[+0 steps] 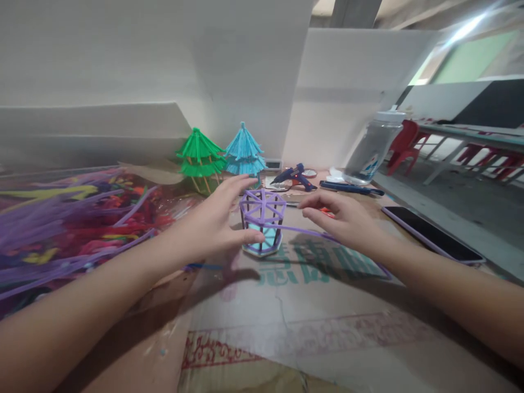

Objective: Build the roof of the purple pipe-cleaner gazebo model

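A small cage-like pavilion frame (262,206) of purple pipe cleaners with dark posts stands upright on a pale blue base (268,236). My left hand (223,215) is at its left side, fingers spread; the thumb overlaps the base, and I cannot tell whether it touches. A long purple pipe cleaner (298,228) runs from the frame's top edge to the right and passes by my right hand (341,215). That hand hovers to the right of the frame, fingers loosely bent, thumb and forefinger apart, nothing visible between them. Behind its fingertips shows a small orange-red thing (325,211), partly hidden.
Behind stand a green model pavilion (200,153) and a blue one (244,150). A glue gun (295,177), a dark blue tool (350,188), a clear bottle (374,147) and a phone (432,233) lie or stand rightward. Bagged pipe cleaners (82,218) heap at left.
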{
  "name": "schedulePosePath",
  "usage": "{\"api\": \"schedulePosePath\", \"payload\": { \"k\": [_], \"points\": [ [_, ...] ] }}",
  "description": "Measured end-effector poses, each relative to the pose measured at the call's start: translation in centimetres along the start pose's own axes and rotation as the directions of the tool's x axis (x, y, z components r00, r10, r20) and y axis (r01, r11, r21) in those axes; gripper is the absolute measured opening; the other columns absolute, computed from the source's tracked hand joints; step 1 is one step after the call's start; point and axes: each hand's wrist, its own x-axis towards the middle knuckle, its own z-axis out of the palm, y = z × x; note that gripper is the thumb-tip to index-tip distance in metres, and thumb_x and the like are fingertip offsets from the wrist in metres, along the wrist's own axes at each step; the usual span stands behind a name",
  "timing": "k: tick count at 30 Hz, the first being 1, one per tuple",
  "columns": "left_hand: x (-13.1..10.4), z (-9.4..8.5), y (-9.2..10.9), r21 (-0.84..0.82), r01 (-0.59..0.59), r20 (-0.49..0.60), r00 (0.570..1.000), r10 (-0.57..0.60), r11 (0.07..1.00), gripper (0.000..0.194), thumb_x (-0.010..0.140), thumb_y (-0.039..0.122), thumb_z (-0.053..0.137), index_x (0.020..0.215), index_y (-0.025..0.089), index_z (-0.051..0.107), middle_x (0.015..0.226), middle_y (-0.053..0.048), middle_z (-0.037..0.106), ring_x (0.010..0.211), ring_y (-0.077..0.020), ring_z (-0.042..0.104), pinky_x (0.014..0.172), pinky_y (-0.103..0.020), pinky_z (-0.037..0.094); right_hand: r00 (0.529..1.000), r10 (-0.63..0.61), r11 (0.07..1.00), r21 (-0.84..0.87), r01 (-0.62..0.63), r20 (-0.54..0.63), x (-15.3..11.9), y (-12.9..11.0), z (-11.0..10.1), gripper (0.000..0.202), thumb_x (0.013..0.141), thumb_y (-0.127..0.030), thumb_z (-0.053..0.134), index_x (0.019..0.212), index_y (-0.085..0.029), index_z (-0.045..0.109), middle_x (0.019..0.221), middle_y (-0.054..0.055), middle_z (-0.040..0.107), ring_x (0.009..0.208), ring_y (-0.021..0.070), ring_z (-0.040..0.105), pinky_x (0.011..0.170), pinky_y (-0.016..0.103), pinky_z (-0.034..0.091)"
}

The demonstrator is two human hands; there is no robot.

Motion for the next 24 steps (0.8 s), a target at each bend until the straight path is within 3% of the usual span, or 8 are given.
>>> {"api": "schedulePosePath", "payload": {
  "k": [2, 4, 8, 11, 15, 18, 24],
  "points": [
    [-0.1, 0.0, 0.6, 0.066, -0.032, -0.023, 0.999, 0.034, 0.997, 0.077, 0.082, 0.056, 0.078, 0.145, 0.023, 0.050, 0.161, -0.017, 0.040, 0.153, -0.0375, 0.036, 0.125, -0.058, 0.034, 0.996, 0.080, 0.992, 0.100, -0.083, 0.030, 0.1, 0.6, 0.3, 0.024, 0.097, -0.042, 0.058, 0.095, -0.020, 0.068, 0.087, 0.005, 0.073, 0.080, 0.0200, 0.068, 0.071, 0.033, 0.053],
    [-0.2, 0.0, 1.0, 0.158, -0.096, -0.055, 0.993, 0.106, 0.983, 0.055, 0.086, 0.047, 0.076, 0.132, 0.023, 0.060, 0.156, -0.016, 0.046, 0.148, -0.0364, 0.043, 0.121, -0.058, 0.039, 0.995, 0.078, 0.990, 0.115, -0.084, 0.058, 0.0, 0.4, 0.1, 0.029, 0.099, -0.045, 0.054, 0.099, -0.020, 0.067, 0.089, 0.006, 0.073, 0.082, 0.0202, 0.068, 0.072, 0.033, 0.053],
    [-0.6, 0.3, 1.4, 0.368, -0.267, -0.080, 0.945, 0.317, 0.890, 0.022, 0.091, 0.032, 0.073, 0.110, 0.022, 0.069, 0.137, -0.013, 0.062, 0.132, -0.0328, 0.057, 0.111, -0.055, 0.048, 0.986, -0.114, 0.991, -0.061, 0.122, 0.123, -1.0, -1.6, -0.7, 0.021, 0.099, -0.039, 0.058, 0.103, -0.020, 0.066, 0.097, 0.007, 0.074, 0.088, 0.0207, 0.069, 0.076, 0.033, 0.051],
    [-0.8, 0.6, 1.6, 0.449, -0.313, -0.069, 0.922, 0.382, 0.837, 0.019, 0.093, 0.025, 0.068, 0.111, 0.020, 0.069, 0.126, -0.012, 0.067, 0.124, -0.0314, 0.061, 0.107, -0.052, 0.050, 0.961, -0.230, 0.944, -0.207, 0.259, 0.152, -1.6, -2.3, -0.6, 0.019, 0.098, -0.036, 0.061, 0.106, -0.020, 0.066, 0.094, 0.007, 0.074, 0.086, 0.0217, 0.068, 0.075, 0.033, 0.049],
    [-0.8, 0.7, 1.8, 0.470, -0.329, -0.061, 0.913, 0.403, 0.819, 0.015, 0.096, 0.021, 0.063, 0.109, 0.021, 0.069, 0.123, -0.010, 0.070, 0.122, -0.0289, 0.062, 0.107, -0.050, 0.050, 0.953, -0.270, 0.917, -0.266, 0.297, 0.136, -1.7, -1.7, 0.0, 0.011, 0.098, -0.024, 0.057, 0.100, -0.020, 0.066, 0.082, 0.004, 0.071, 0.075, 0.0185, 0.064, 0.067, 0.030, 0.044],
    [-0.7, 0.7, 1.8, 0.453, -0.334, -0.064, 0.913, 0.403, 0.827, 0.014, 0.098, 0.023, 0.060, 0.108, 0.021, 0.070, 0.121, -0.010, 0.070, 0.120, -0.0275, 0.063, 0.106, -0.048, 0.050, 0.961, -0.246, 0.933, -0.238, 0.271, 0.128, -1.5, -1.5, 0.1, 0.011, 0.098, -0.023, 0.056, 0.099, -0.019, 0.067, 0.079, 0.003, 0.070, 0.071, 0.0167, 0.063, 0.065, 0.028, 0.044],
    [-0.8, 0.4, 1.9, 0.498, -0.287, -0.080, 0.924, 0.373, 0.818, 0.017, 0.097, 0.030, 0.062, 0.102, 0.017, 0.071, 0.123, -0.015, 0.069, 0.124, -0.0336, 0.061, 0.109, -0.056, 0.047, 0.985, -0.097, 0.992, -0.062, 0.107, 0.139, -0.8, -1.0, -0.4, 0.025, 0.101, -0.036, 0.052, 0.098, -0.020, 0.071, 0.083, 0.004, 0.073, 0.075, 0.0177, 0.067, 0.066, 0.028, 0.048]
  ]
}}
